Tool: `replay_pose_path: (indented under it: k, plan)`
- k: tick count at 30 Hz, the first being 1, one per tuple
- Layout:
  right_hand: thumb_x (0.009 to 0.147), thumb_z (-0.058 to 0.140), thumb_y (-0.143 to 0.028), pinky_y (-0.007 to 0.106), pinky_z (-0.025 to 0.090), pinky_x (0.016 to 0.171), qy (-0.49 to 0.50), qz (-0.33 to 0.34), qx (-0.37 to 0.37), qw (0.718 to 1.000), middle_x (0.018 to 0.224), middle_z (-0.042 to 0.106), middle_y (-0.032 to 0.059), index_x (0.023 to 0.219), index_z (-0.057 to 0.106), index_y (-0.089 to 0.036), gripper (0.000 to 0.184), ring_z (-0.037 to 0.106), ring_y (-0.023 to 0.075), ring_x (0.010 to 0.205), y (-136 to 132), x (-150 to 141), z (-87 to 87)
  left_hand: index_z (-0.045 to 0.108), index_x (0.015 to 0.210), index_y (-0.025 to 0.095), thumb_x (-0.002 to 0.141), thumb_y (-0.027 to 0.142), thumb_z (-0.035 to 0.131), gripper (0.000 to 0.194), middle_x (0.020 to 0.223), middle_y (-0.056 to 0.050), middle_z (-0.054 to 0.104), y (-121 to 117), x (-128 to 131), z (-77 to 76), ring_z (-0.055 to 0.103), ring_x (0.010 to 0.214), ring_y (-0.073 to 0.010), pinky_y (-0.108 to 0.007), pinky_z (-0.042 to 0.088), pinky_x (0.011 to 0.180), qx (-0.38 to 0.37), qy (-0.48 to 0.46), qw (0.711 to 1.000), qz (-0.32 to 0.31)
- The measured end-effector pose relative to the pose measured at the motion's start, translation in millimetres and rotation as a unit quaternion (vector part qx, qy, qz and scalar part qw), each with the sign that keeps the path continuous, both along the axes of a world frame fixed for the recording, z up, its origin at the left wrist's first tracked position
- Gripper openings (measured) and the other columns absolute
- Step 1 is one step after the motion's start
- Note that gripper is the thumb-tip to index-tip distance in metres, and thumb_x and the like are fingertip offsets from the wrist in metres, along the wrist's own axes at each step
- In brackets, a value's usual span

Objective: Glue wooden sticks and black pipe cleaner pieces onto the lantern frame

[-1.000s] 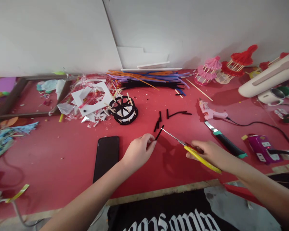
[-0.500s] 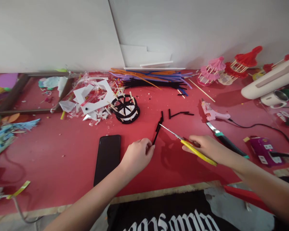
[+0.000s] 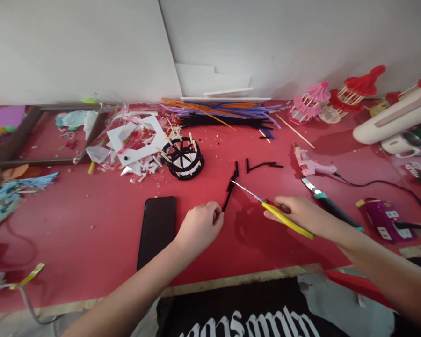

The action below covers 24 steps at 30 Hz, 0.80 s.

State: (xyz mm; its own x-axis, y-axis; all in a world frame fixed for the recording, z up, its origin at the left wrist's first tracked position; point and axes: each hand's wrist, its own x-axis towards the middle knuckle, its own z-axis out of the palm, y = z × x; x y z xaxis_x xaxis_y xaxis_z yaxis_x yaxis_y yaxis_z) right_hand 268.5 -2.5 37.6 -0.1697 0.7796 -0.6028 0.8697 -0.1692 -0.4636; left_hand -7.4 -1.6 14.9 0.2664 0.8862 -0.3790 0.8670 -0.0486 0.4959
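My left hand [image 3: 204, 224] pinches the lower end of a black pipe cleaner piece [image 3: 227, 200], which points up and away. In my right hand [image 3: 298, 213] is a pair of scissors with yellow handles [image 3: 287, 220]; the blades look closed or nearly so, and their tips meet the upper part of the held piece. Several short black pipe cleaner pieces [image 3: 263, 164] lie on the red table just beyond. Further left stands a round black frame [image 3: 183, 159] with small wooden sticks and a white base.
A black phone [image 3: 156, 231] lies left of my left hand. To the right are a pink glue gun [image 3: 312, 166], a utility knife [image 3: 337, 208] and a purple power socket [image 3: 386, 220]. Pipe cleaners [image 3: 224, 114] are bundled at the back, near white scraps [image 3: 150, 140] and small pink [image 3: 312, 100] and red models [image 3: 361, 89].
The held pipe cleaner piece and my left hand have shifted slightly down and left in view. The scissors have moved left and up with my right hand. Both grips stay the same.
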Motion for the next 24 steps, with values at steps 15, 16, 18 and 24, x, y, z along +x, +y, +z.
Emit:
replay_pose_path:
  k: [15, 16, 18, 24]
  plan:
    - [0.079, 0.063, -0.068, 0.024, 0.026, 0.051, 0.034, 0.031, -0.067, 0.997, 0.064, 0.046, -0.0055, 0.069, 0.041, -0.022, 0.052, 0.040, 0.0110, 0.057, -2.2, 14.3, 0.4, 0.066, 0.087, 0.019, 0.089, 0.022, 0.056, 0.010, 0.076, -0.002, 0.073, 0.9, 4.4, 0.9, 0.070, 0.071, -0.0204, -0.028, 0.040, 0.061, -0.002, 0.038, 0.999, 0.002]
    - [0.079, 0.064, -0.067, 0.024, 0.026, 0.051, 0.037, 0.032, -0.073, 0.996, 0.063, 0.044, -0.0059, 0.069, 0.040, -0.022, 0.052, 0.039, 0.0106, 0.057, -1.9, 13.8, -0.2, 0.066, 0.087, 0.019, 0.089, 0.022, 0.056, 0.010, 0.076, -0.002, 0.073, 0.9, 4.5, 1.0, 0.070, 0.072, -0.0204, -0.028, 0.040, 0.061, -0.002, 0.038, 0.999, 0.002]
    - [0.080, 0.064, -0.065, 0.024, 0.025, 0.051, 0.043, 0.030, -0.081, 0.995, 0.064, 0.043, -0.0062, 0.070, 0.039, -0.022, 0.050, 0.038, 0.0103, 0.057, -0.9, 12.4, -0.4, 0.066, 0.088, 0.019, 0.089, 0.022, 0.056, 0.010, 0.077, -0.003, 0.073, 1.0, 4.7, 1.1, 0.070, 0.072, -0.0205, -0.028, 0.040, 0.061, -0.001, 0.038, 0.999, 0.000]
    - [0.081, 0.065, -0.062, 0.025, 0.023, 0.052, 0.045, 0.044, -0.079, 0.995, 0.063, 0.038, -0.0068, 0.069, 0.036, -0.022, 0.050, 0.035, 0.0099, 0.058, 3.5, 7.9, 0.5, 0.065, 0.087, 0.019, 0.089, 0.021, 0.056, 0.009, 0.077, -0.002, 0.073, 1.2, 4.9, 0.8, 0.069, 0.072, -0.0198, -0.028, 0.039, 0.061, -0.002, 0.033, 0.999, 0.000]
